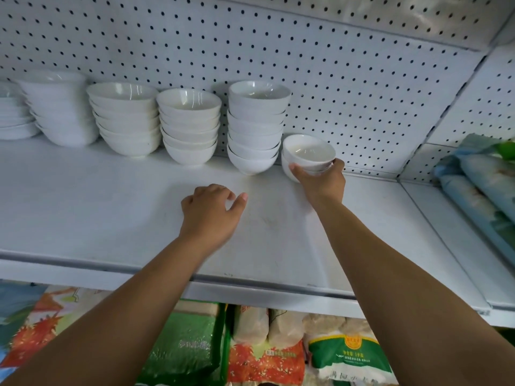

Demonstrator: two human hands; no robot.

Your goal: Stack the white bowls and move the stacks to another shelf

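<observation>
the right hand (320, 181) clasps the short stack of white bowls (308, 156) from the front, likely stiff, slick and breakable, while the left hand (210, 211) rests empty, loosely curled.

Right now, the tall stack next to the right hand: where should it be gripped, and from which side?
Grip the tall stack low, both hands cupping the bottom bowl's wall from left and right. The upper bowls only nest loosely, so holding higher would probably lift part of the pile. The shelf in front is bare, so come from the front. The left hand is free; the right hand holds the short stack.
</observation>
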